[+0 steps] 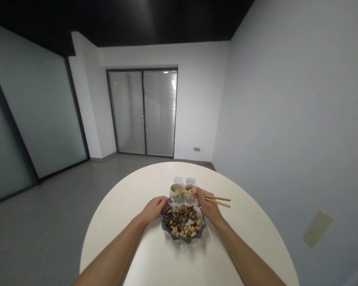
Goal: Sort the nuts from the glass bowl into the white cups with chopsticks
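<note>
My right hand (208, 204) is closed around a pair of wooden chopsticks (219, 198), whose tips point left over the small cups. Below those tips, the left beige cup (173, 194) seems to hold little, while pale pieces lie in the right cup (187, 193). Nearer to me stands a clear glass bowl (183, 239) with a wavy rim. Dark seeds, striped sunflower seeds (186, 214) and pale nuts (186, 231) lie in separate areas inside it. My left hand (153, 209) holds the bowl's left rim, its fingertips partly hidden.
Behind the cups are two white square containers (178, 180). Everything stands on a round cream table (113, 226). A white wall (286, 119) runs close along the right side, and glass doors (159, 115) are at the back.
</note>
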Available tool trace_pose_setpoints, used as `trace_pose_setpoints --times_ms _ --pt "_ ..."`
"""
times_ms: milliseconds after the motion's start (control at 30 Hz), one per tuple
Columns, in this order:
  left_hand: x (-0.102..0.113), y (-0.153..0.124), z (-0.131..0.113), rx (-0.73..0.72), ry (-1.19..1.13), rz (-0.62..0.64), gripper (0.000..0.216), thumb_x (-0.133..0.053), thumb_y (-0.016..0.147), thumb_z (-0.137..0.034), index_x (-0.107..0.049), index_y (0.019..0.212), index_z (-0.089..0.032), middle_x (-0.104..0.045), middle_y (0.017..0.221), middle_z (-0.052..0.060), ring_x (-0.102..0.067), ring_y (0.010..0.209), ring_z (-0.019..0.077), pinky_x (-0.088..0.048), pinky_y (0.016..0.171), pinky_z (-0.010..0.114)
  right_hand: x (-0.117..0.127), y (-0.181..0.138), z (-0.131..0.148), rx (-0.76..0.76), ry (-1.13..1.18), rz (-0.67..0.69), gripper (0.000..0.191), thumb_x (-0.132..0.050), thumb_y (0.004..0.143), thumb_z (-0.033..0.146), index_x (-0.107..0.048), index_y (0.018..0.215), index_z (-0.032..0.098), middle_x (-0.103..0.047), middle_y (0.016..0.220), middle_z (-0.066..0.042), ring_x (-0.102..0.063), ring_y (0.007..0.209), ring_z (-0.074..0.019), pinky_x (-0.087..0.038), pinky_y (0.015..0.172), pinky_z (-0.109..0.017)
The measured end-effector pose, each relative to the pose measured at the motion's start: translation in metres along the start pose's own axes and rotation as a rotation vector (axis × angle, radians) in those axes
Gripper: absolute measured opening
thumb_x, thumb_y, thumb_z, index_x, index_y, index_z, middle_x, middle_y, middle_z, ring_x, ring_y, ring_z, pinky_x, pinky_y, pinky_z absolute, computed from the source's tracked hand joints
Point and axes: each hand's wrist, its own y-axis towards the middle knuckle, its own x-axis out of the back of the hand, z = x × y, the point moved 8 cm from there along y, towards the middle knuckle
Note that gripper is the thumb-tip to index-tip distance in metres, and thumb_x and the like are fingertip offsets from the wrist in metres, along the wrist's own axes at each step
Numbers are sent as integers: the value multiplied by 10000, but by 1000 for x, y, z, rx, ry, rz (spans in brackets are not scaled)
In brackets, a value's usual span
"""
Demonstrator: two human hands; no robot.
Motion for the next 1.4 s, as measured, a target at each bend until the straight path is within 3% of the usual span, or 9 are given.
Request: trace_pose_setpoints --times_ms 833,1000,1100,1400 --pt "0 -1 1 2 -20 -8 550 -343 966 -566 -734 928 -182 -755 977 58 -645 941 238 -469 861 306 1 0 0 36 -17 64 606 -388 978 638 -771 826 194 -466 506 26 -449 493 -145 -367 491 -250" --pt "-1 -1 4 6 -4 0 551 -342 965 -563 -732 916 -177 -754 951 62 -645 931 239 -469 844 307 12 2 -2 18 41 -17 666 -407 955 671 -784 741 166 -579 559 -26 -460 516 -148 -369 496 -260" --pt "0 -1 4 5 -11 -2 549 -343 967 -558 -734 933 -174 -753 969 65 -645 939 238 -466 852 306 17 2 2 9 51 -29 701 -428 934 693 -762 634 155 -572 513 -36 -448 495 -143 -347 479 -260" --pt "4 -3 7 0 -13 0 554 -336 967 -567 -731 927 -180 -756 978 62 -646 945 239 -471 854 303 22 1 34 62 -22 156 754 -426 916 718 -727 502 164 -427 381 -5 -367 418 -121 -274 424 -257"
